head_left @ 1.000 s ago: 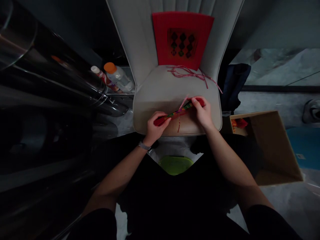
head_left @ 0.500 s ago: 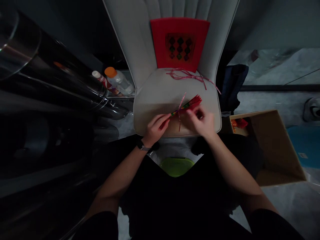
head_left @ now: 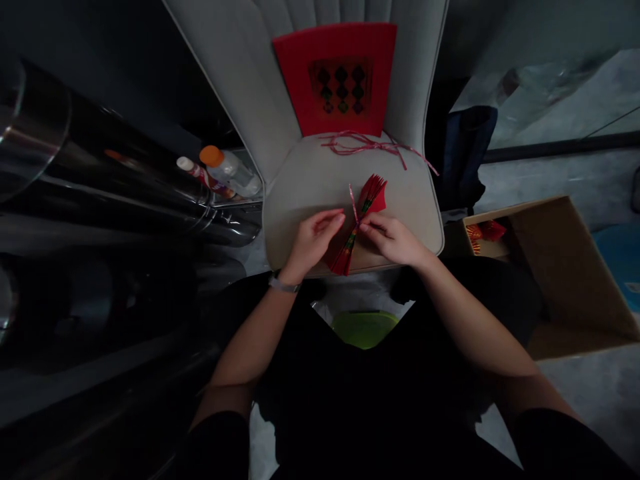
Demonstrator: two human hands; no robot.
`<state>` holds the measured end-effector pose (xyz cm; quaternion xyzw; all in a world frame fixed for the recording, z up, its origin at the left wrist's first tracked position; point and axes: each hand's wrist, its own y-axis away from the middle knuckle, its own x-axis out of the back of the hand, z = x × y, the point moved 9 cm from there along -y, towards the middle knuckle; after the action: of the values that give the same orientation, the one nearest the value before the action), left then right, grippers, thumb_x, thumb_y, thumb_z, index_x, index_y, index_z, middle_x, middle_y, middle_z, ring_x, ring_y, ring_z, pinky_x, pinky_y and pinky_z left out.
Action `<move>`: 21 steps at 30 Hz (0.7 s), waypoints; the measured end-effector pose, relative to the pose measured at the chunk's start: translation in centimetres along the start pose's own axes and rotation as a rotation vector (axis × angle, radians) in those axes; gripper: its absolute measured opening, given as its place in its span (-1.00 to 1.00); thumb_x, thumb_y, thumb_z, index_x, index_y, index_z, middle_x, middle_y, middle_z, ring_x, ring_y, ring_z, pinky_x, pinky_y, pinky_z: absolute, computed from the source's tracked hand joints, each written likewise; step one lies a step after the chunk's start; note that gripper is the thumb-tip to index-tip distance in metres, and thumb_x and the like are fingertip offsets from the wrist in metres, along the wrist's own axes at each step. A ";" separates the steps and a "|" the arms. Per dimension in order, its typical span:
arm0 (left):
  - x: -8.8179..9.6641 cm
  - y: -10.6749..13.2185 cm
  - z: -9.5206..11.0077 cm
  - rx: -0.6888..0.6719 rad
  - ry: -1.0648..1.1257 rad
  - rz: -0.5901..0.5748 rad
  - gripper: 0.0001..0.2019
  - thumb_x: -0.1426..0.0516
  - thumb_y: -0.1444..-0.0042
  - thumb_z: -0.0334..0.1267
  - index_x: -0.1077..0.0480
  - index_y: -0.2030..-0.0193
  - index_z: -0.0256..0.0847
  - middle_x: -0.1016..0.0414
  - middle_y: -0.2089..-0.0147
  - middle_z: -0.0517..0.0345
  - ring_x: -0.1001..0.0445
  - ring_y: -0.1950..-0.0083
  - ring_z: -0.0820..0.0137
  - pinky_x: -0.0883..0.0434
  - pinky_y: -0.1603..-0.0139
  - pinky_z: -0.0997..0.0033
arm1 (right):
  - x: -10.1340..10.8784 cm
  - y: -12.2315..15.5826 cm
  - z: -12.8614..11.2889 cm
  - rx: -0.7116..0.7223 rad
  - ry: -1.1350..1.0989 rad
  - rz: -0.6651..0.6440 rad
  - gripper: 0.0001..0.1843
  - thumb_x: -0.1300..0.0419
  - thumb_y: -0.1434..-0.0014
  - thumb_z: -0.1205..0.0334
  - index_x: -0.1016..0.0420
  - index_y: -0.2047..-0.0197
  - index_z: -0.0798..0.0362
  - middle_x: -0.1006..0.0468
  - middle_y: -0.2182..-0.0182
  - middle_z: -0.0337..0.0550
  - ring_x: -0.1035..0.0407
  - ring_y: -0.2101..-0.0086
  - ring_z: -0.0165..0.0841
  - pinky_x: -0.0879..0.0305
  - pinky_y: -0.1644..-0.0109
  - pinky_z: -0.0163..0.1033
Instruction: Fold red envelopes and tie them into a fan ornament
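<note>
A pleated bundle of red paper, marked with green and gold, stands over the front of the chair seat. It is tied round its middle with a pink ribbon, and both ends fan out. My right hand pinches the bundle at the tied middle. Just left of the bundle is my left hand, its fingers apart and nothing in them. Behind, on the seat, lie several loose pink ribbons. A stack of red paper with a dark diamond pattern leans on the chair back.
The grey chair stands before my knees. On its left are an orange-capped bottle and a white-capped bottle. An open cardboard box with red and gold pieces sits right. A green container is below the seat.
My left hand has let go of the bundle's lower end. My right hand now grips its middle. The bundle has turned more upright, and its ends look more spread. The view has shifted slightly.
</note>
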<state>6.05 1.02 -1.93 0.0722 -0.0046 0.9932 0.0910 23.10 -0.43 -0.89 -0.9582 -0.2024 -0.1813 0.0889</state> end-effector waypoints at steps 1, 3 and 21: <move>-0.5 -0.8 -0.2 0.021 0.007 0.003 -0.57 -0.31 -0.22 0.12 -0.62 -0.01 -0.19 -0.71 0.04 -0.02 -0.67 0.08 0.29 -0.59 0.04 0.31 | 0.1 0.0 -0.2 0.023 0.003 -0.003 -0.69 -0.05 -0.47 0.03 -0.45 0.23 0.02 -0.48 0.36 -0.19 -0.35 0.33 -0.32 -0.27 0.17 -0.20; -1.6 -1.7 -0.1 0.021 0.008 -0.002 -0.61 -0.36 -0.16 0.07 -0.63 0.02 -0.18 -0.71 0.04 0.01 -0.65 0.06 0.30 -0.56 -0.03 0.29 | 0.2 -0.1 -0.5 0.062 0.008 -0.001 -0.69 -0.04 -0.48 0.06 -0.44 0.24 0.02 -0.46 0.36 -0.18 -0.34 0.32 -0.31 -0.26 0.16 -0.19; -1.5 -0.7 0.2 -0.121 -0.051 0.226 -0.68 -0.29 -0.27 0.04 -0.53 0.15 -0.21 -0.65 0.19 0.05 -0.61 0.14 0.37 -0.51 0.03 0.37 | -2.6 -1.5 4.9 -0.293 -0.777 0.181 -0.66 -0.16 -0.20 -0.09 -0.16 0.40 -0.08 -0.07 0.58 -0.41 0.08 0.61 -0.46 0.12 0.57 -0.30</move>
<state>7.67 1.39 -1.98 0.0908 -0.0748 0.9929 -0.0175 21.79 1.21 -6.23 -0.9718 -0.1079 0.1752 -0.1156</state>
